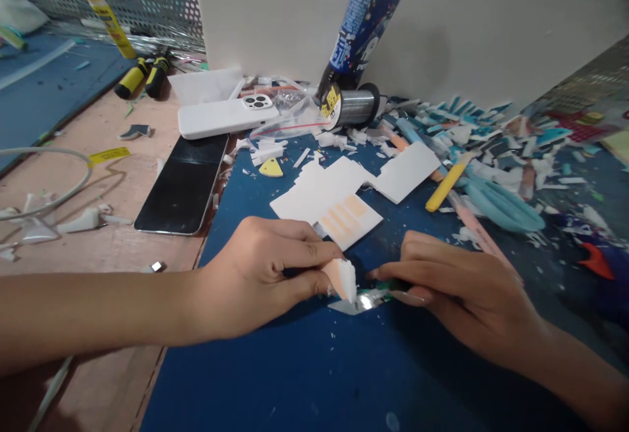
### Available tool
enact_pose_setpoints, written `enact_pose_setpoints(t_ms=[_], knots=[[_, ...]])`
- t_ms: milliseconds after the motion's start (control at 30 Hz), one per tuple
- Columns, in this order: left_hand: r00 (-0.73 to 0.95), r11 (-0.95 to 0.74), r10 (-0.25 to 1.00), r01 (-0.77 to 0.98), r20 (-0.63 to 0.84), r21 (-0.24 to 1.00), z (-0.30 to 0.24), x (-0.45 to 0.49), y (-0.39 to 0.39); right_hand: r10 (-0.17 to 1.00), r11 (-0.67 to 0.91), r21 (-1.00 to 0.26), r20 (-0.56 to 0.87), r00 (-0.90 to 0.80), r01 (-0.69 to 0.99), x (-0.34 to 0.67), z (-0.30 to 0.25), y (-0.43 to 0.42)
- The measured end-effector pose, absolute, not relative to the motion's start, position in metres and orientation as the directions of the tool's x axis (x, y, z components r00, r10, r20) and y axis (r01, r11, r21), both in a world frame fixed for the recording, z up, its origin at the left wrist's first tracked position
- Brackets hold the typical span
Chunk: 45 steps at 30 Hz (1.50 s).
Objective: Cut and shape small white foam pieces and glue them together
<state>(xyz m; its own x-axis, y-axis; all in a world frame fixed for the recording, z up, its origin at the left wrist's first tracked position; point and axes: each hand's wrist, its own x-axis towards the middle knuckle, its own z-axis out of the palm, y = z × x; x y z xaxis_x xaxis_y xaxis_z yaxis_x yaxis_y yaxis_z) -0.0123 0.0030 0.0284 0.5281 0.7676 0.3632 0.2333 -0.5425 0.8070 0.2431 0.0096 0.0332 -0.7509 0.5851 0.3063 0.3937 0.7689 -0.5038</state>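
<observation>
My left hand (275, 261) pinches a small foam piece (346, 280), peach on one face with a rough white cut edge, between thumb and fingers. My right hand (457, 288) is closed around the green handle of a craft knife, mostly hidden by the fingers. Its shiny blade (361, 302) points left, just under the foam piece; whether they touch I cannot tell. Just beyond my hands lies a white foam sheet (319, 189) bearing several peach strips (343, 219). A small yellow piece with rounded corners (270, 168) rests further back.
A black phone (181, 189) and a white phone (226, 117) lie left of the blue mat (295, 379). Behind stand a wire spool (358, 105) and a tilted bottle (363, 32). Foam scraps (491, 137), a yellow stick (448, 183) and light-blue scissors (504, 204) crowd the right.
</observation>
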Motion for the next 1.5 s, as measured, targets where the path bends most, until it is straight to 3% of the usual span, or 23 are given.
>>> enact_pose_setpoints(t_ms=[400,800,1033,1200,1500], knots=[[0.563,-0.607,0.727,0.261,0.392,0.751,0.030,-0.012,0.002,0.604,0.765,-0.492,0.326,-0.728,0.415,0.247,0.024,0.003],[0.572,-0.630,0.722,0.312,0.389,0.711,0.027,-0.012,-0.003,0.586,0.804,-0.375,0.368,-0.722,0.461,0.237,0.033,-0.002],[0.564,-0.601,0.738,0.302,0.369,0.740,0.028,-0.011,-0.005,0.632,0.768,-0.421,0.381,-0.675,0.482,0.233,0.027,-0.007],[0.546,-0.510,0.770,0.213,0.332,0.833,0.028,-0.011,-0.002,0.620,0.775,-0.429,0.374,-0.689,0.464,0.231,0.033,-0.004],[0.552,-0.480,0.766,0.148,0.330,0.865,0.029,-0.012,0.002,0.608,0.775,-0.467,0.365,-0.705,0.426,0.235,0.035,-0.001]])
